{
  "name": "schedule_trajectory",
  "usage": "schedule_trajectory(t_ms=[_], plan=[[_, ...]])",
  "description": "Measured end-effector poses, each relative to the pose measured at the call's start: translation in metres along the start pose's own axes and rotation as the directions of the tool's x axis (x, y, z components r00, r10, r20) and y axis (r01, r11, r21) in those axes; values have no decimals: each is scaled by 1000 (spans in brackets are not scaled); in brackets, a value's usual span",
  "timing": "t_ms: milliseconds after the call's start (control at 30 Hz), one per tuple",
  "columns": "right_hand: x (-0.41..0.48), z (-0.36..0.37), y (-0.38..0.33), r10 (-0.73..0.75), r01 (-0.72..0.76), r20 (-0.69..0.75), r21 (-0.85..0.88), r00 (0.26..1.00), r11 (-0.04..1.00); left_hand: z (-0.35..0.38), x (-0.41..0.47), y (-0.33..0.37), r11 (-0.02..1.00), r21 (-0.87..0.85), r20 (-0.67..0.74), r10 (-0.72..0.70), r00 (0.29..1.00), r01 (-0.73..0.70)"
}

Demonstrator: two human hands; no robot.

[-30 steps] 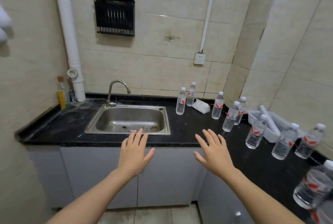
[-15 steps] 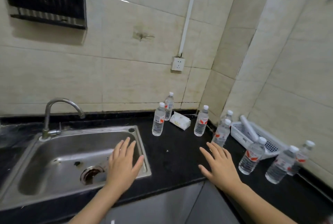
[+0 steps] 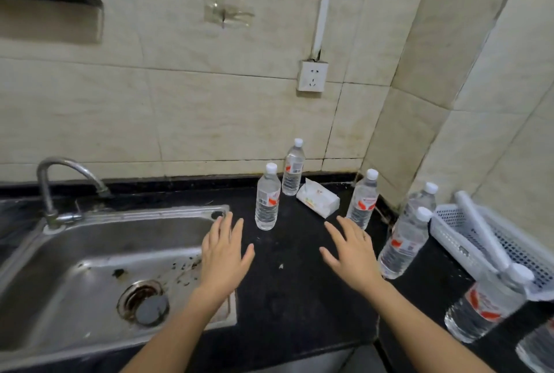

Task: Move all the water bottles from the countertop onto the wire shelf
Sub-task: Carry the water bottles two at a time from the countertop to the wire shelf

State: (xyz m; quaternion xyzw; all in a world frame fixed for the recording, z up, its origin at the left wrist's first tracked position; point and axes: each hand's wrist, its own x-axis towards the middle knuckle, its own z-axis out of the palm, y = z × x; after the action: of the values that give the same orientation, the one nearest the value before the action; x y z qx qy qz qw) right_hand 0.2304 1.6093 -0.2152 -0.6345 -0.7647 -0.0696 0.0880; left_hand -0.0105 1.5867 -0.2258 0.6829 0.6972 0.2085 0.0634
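Observation:
Several clear water bottles with white caps and red labels stand on the black countertop (image 3: 293, 297). The nearest bottle (image 3: 267, 197) is just beyond my left hand (image 3: 225, 255), which hovers open, fingers spread, over the sink's right rim. Another bottle (image 3: 293, 171) stands by the back wall. My right hand (image 3: 350, 252) is open too, just short of a bottle (image 3: 363, 200) and left of two more bottles (image 3: 403, 245) (image 3: 421, 198). A blurred bottle (image 3: 482, 303) stands at the lower right. Neither hand touches anything. No wire shelf is in view.
A steel sink (image 3: 90, 267) with a tap (image 3: 51, 189) fills the left. A white tissue pack (image 3: 318, 202) lies between the bottles. A white perforated basket (image 3: 467, 240) holding a white roll stands at the right corner. A wall socket (image 3: 311, 76) sits above.
The view has come closer to the counter and shifted right. Both open hands have moved forward over the countertop toward the bottles near the back wall.

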Motion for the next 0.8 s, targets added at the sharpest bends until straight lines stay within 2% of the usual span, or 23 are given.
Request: schedule_trajectory(t_ms=[100,233,433,533,633,800], plan=[[43,16,15,-73,73,-11,16,997,997,18,26,12,995,43,9,-93,996,93],[93,29,25,-170,169,7,88,985,982,40,53,14,981,130,21,-151,988,147],[131,66,20,-212,202,105,101,972,974,54,81,12,972,173,-22,-156,988,157],[155,78,17,-159,152,141,58,977,987,59,106,7,980,101,-1,-174,985,174],[182,73,8,-134,126,75,105,988,986,61,136,7,988,3,-12,-152,988,152],[231,62,8,63,-74,59,226,996,971,71,193,3,970,-195,90,-127,988,142]])
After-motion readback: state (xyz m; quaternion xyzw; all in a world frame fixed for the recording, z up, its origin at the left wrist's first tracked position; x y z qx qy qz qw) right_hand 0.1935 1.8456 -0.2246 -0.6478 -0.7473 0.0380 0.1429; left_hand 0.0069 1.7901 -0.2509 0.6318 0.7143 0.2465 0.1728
